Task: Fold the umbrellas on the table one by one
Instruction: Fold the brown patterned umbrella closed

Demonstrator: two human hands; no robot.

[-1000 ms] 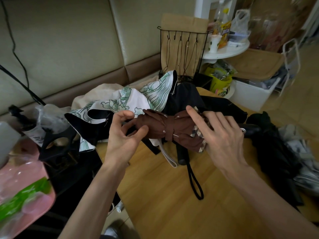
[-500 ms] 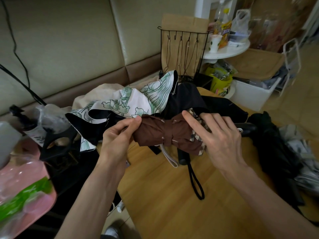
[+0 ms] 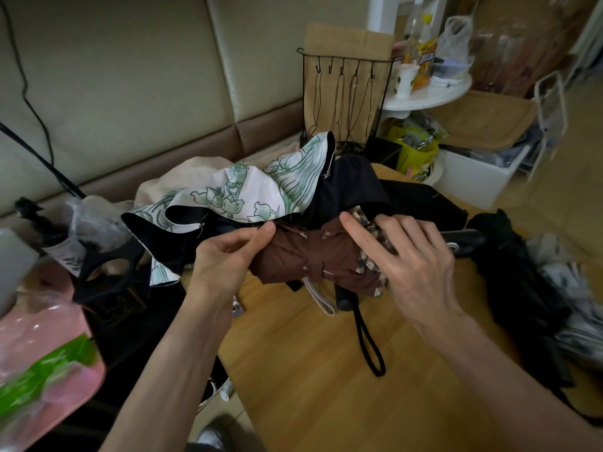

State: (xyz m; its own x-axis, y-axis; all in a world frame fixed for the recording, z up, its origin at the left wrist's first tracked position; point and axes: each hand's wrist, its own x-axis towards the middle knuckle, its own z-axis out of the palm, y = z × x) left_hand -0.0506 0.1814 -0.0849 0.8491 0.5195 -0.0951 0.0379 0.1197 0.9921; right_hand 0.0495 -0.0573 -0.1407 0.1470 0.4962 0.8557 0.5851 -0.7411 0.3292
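Note:
A brown folding umbrella (image 3: 313, 259) with a checked trim lies rolled up above the wooden table (image 3: 342, 380), a strap wrapped round its middle. My left hand (image 3: 225, 259) pinches its left end between thumb and fingers. My right hand (image 3: 408, 259) lies over its right end with the fingers curled on the checked trim. Behind it lies an unfolded umbrella with a white and green flower print (image 3: 248, 194) and black lining. A crumpled black umbrella (image 3: 518, 288) sits at the right. A black handle with a wrist loop (image 3: 365, 334) pokes out below the brown one.
A black wire hook rack (image 3: 346, 93) stands behind the table, with a white round shelf (image 3: 434, 89) holding bottles and a cup. A pink tray (image 3: 45, 360) with plastic bags lies at the left. A padded beige wall runs along the back.
My left hand went from spread fingers beside the umbrella's left end to pinching that end. My right hand stayed on the right end, its fingers curling further over the trim.

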